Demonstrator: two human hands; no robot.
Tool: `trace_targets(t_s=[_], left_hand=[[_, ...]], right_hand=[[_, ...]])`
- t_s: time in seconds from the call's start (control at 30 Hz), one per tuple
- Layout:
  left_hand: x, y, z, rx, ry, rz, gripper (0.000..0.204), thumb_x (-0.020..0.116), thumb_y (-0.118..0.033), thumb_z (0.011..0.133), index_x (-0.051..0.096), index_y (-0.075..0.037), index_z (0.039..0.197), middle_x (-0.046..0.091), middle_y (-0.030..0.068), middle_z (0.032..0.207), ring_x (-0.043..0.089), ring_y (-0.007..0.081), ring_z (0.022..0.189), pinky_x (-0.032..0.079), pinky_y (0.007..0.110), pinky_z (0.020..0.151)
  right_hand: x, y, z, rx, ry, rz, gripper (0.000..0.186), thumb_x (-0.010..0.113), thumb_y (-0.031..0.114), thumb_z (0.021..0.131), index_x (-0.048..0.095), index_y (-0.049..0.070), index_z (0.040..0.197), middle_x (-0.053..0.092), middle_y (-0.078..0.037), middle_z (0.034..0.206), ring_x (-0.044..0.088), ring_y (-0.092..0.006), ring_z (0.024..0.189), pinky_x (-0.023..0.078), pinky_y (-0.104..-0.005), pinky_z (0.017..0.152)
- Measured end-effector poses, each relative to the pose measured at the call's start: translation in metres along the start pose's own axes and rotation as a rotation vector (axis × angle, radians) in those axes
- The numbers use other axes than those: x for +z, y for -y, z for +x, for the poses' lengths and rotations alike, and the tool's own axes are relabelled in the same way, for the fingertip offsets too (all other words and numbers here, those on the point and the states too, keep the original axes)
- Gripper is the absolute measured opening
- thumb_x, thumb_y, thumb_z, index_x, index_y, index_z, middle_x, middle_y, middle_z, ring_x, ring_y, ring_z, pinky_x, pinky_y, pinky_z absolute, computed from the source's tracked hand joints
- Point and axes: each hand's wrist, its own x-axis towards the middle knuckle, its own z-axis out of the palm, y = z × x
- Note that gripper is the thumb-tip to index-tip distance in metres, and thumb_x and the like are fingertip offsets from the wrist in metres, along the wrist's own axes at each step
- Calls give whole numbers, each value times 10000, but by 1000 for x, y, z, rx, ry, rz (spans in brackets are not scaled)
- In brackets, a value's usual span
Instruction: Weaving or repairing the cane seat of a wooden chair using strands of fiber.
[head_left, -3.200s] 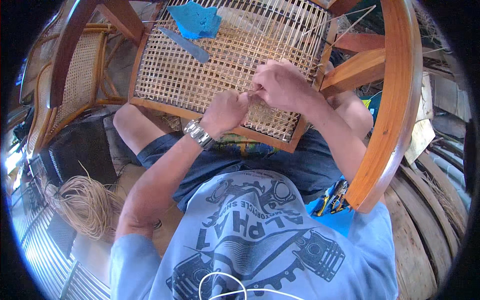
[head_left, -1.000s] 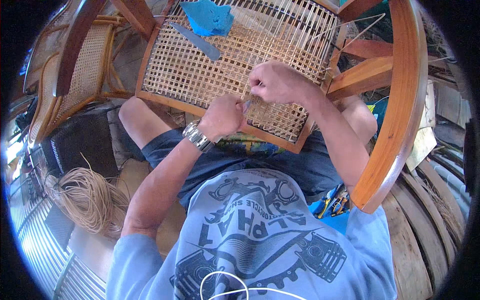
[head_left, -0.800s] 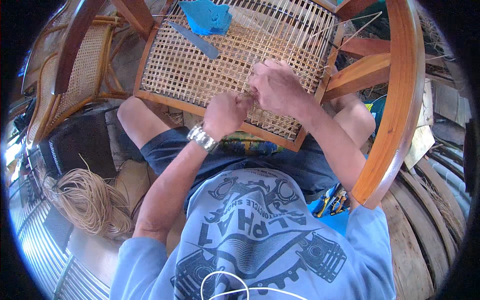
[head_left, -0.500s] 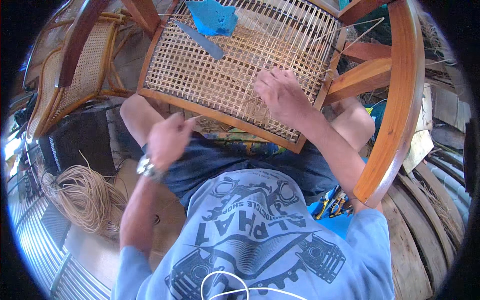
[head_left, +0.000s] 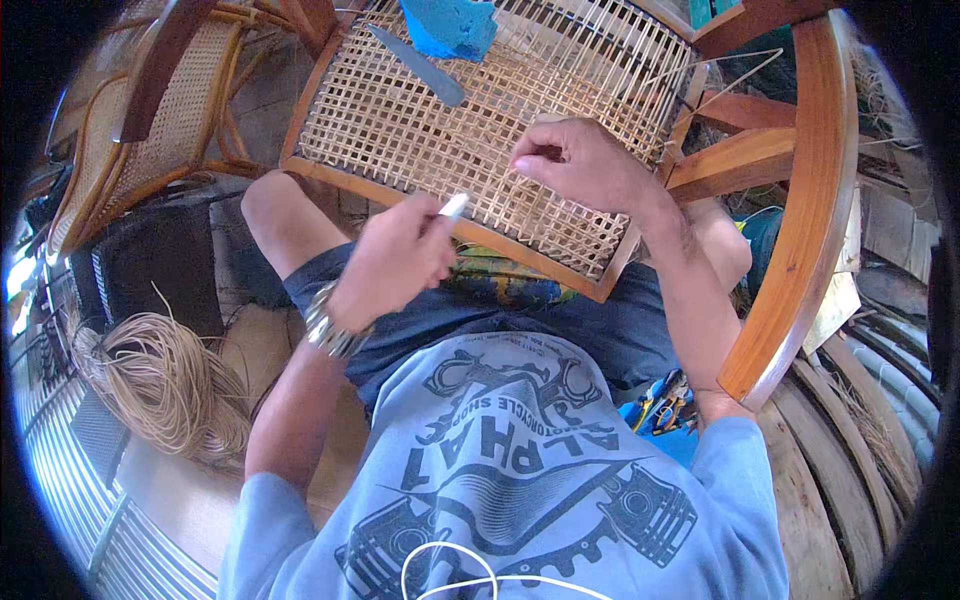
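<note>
A wooden chair seat frame lies across my lap, filled with a woven cane mesh that is more open at the far right. My left hand is closed at the near edge of the frame. From its fingers sticks a short, pale, shiny flat piece, its kind unclear. My right hand hovers over the right half of the mesh, thumb and fingers curled together; whatever they hold is hidden. A flat grey-blue tapered blade and a torn blue spongy piece rest on the far mesh.
The chair's curved wooden arm rises close to my right forearm. Loose cane ends stick out at the far right. A cane coil lies at left, below another cane chair. Pliers and other tools sit by my right hip.
My left hand has moved right and up to the frame's edge, and the pale piece now shows in it. My right hand has shifted slightly right and turned. The view has shifted a little.
</note>
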Motion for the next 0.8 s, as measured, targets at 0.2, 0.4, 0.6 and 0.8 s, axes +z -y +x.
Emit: trace_targets(t_s=[0.2,0.4,0.6,0.8], left_hand=[[20,14,45,-1,199,124,230,547,-169,969,633,41,935,681,83,689,665,128,617,526,268,540],[17,8,65,-50,298,180,235,556,-169,951,632,45,892,690,96,678,654,133,575,526,276,530],[33,6,65,-24,212,86,240,544,-143,972,628,47,854,675,96,660,648,135,545,526,287,517],[32,20,68,153,264,393,277,540,-197,1014,620,38,893,697,133,700,686,199,590,547,339,551]], right_hand=[[4,-19,-1,138,-37,-324,183,707,170,857,733,-2,915,678,-122,851,674,-199,810,525,-336,744],[-5,-20,2,131,-73,-311,198,702,172,846,732,-17,896,683,-147,825,692,-231,772,538,-365,710],[-2,-23,9,97,-33,-374,188,704,164,839,728,-16,887,669,-137,834,681,-246,776,534,-382,718],[26,-20,8,-61,-3,-577,156,706,179,827,713,27,858,660,-130,887,663,-301,889,514,-454,795]])
